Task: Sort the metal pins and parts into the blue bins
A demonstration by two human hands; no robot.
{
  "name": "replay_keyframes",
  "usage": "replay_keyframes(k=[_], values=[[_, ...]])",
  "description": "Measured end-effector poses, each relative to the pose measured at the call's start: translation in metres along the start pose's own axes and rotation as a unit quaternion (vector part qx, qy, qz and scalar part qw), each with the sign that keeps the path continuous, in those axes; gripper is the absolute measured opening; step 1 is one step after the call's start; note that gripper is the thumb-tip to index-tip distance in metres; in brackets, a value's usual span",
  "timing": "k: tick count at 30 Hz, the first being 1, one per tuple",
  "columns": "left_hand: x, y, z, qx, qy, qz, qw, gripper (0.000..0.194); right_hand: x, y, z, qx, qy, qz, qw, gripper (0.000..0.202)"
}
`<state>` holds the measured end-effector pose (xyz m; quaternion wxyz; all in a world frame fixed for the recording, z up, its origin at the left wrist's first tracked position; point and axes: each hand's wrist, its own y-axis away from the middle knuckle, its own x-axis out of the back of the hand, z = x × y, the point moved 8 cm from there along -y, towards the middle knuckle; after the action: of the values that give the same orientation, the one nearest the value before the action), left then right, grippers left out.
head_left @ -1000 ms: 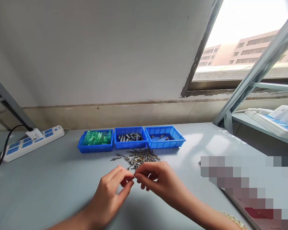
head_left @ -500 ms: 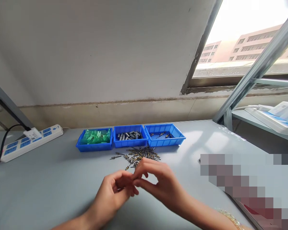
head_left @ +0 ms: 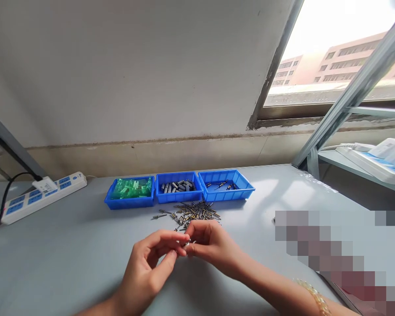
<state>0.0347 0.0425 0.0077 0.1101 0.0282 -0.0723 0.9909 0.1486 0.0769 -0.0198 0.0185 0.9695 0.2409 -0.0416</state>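
Note:
My left hand (head_left: pixel 151 263) and my right hand (head_left: pixel 212 245) meet over the table, just in front of a loose pile of small metal pins (head_left: pixel 197 213). Both are closed in a pinch, thumb against fingers. Between the fingertips shows a small shiny metal piece (head_left: pixel 186 244), partly covered, too small to name exactly. The pile's pins have thin shafts and brass-coloured parts; my right fingers hide its near edge.
Behind the pile stand three blue bins: the left bin (head_left: pixel 130 203) with a green bag, the middle bin (head_left: pixel 179 197) with metal cylinders, the right bin (head_left: pixel 228 194) with several pins. A power strip (head_left: pixel 46 195) lies left. A blurred patch covers the right side.
The fingertips have shifted, and the small metal piece now shows between them. My left index finger has straightened over it. Bins and pile look unchanged.

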Motion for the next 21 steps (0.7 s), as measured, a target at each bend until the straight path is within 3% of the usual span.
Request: replay_keyframes(k=[3,5,8,10,12,16,21], values=[[0.01,-0.004,0.005,-0.003,-0.035,0.023,0.999,0.024,0.02,-0.003,-0.024,0.076,0.111,0.057,0.989,0.01],[0.021,-0.01,0.01,-0.005,-0.074,0.055,0.996,0.022,0.038,-0.002,-0.051,0.168,0.215,0.118,0.955,0.012],[0.038,-0.022,0.018,-0.024,-0.174,0.1,0.979,0.019,0.07,0.005,-0.08,0.262,0.378,0.241,0.854,0.018],[0.041,-0.031,0.021,-0.045,-0.266,0.089,0.959,0.021,0.092,0.008,-0.087,0.265,0.469,0.328,0.776,0.02],[0.043,-0.038,0.018,-0.057,-0.312,0.077,0.945,0.022,0.106,0.007,-0.086,0.251,0.518,0.364,0.732,0.021],[0.049,-0.048,0.005,-0.069,-0.368,0.072,0.924,0.018,0.102,0.004,-0.078,0.246,0.534,0.342,0.733,0.021],[0.051,-0.052,-0.002,-0.075,-0.402,0.063,0.911,0.013,0.073,0.003,-0.071,0.236,0.486,0.26,0.8,0.018]])
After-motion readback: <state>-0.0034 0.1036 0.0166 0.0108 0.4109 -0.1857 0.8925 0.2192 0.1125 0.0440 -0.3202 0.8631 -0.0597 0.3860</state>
